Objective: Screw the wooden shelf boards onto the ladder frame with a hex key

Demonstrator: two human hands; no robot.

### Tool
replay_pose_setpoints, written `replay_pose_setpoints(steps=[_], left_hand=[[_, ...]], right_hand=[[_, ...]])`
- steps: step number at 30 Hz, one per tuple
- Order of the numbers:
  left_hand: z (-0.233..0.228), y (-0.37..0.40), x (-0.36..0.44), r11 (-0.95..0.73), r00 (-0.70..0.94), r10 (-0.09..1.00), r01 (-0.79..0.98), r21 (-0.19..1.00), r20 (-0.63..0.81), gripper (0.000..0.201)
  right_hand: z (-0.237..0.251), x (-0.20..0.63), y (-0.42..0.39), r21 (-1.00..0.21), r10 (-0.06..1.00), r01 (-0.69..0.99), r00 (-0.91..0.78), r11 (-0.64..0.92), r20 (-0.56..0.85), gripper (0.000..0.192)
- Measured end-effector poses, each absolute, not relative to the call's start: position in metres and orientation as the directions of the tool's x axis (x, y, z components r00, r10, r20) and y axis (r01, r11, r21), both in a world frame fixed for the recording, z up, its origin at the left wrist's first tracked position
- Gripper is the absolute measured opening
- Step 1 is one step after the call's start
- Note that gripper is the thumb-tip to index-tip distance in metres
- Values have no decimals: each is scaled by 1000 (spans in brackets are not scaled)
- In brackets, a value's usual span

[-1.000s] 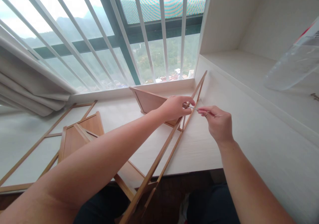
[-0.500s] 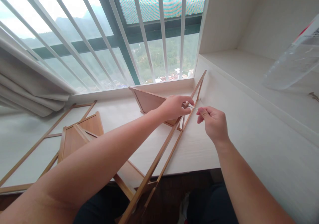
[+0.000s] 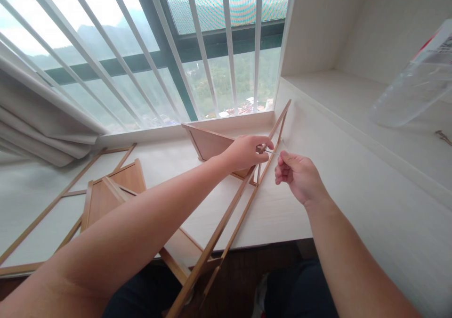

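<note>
My left hand (image 3: 252, 152) is closed around the upper rail of a slim wooden frame (image 3: 231, 208), thumb and fingers on either side of it. The frame slants from the lower middle up to the wall at the right. A brown wooden panel (image 3: 209, 141) meets it behind my left hand and is partly covered by it. In my right hand (image 3: 296, 174), thumb and forefinger pinch a thin metal rod (image 3: 271, 152) that looks like a hex key. Its far tip reaches the rail beside my left fingertips; the exact contact point is too small to tell.
Another wooden frame (image 3: 38, 212) with a shelf panel (image 3: 116, 186) lies on the white window ledge (image 3: 282, 219) at left. A barred window stands behind, with a grey curtain (image 3: 45, 115). On the right shelf are a clear plastic package (image 3: 413, 92) and small metal pieces (image 3: 443, 137).
My right hand has turned slightly, its lower fingers now showing more and curled below the thumb. The left hand and the frame stay nearly where they were.
</note>
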State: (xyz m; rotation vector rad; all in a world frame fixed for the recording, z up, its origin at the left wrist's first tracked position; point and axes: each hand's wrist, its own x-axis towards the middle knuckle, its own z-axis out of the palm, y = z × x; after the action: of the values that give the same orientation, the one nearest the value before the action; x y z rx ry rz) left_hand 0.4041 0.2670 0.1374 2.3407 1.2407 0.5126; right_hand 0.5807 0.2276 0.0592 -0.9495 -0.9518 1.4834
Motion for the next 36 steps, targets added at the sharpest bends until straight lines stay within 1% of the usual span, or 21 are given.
replay_pose_setpoints(steps=[9,13,15,17,20,23,26,32,36], left_hand=[[135,269,403,-505,532,839,679,533,116,25],[136,269,403,-506,536,836,675,538,114,25],[135,268,403,-501,533,839,676,540,111,26],[135,268,403,-498,530,841,678,541,110,28],[136,268,403,-493,528,843,679,544,104,30],[137,267,403,-486,526,845,679,550,98,28],[138,266,404,-487,526,845,680,549,98,26],[137,268,403,-491,531,842,680,544,95,25],[137,268,403,-506,539,835,677,534,106,26]], right_hand=[[64,582,226,-965,999,-263,-35,1,10,40],[69,587,225,-950,996,-313,-85,-4,24,43],[70,590,225,-949,996,-314,-71,26,51,43],[68,593,226,-965,994,-245,-23,94,103,41],[62,596,228,-981,983,-54,19,185,184,37],[55,597,231,-965,974,130,-9,226,227,35],[50,599,232,-924,963,273,-47,269,266,32],[48,603,234,-822,923,433,-69,370,379,29],[49,603,234,-714,862,519,-99,470,497,26]])
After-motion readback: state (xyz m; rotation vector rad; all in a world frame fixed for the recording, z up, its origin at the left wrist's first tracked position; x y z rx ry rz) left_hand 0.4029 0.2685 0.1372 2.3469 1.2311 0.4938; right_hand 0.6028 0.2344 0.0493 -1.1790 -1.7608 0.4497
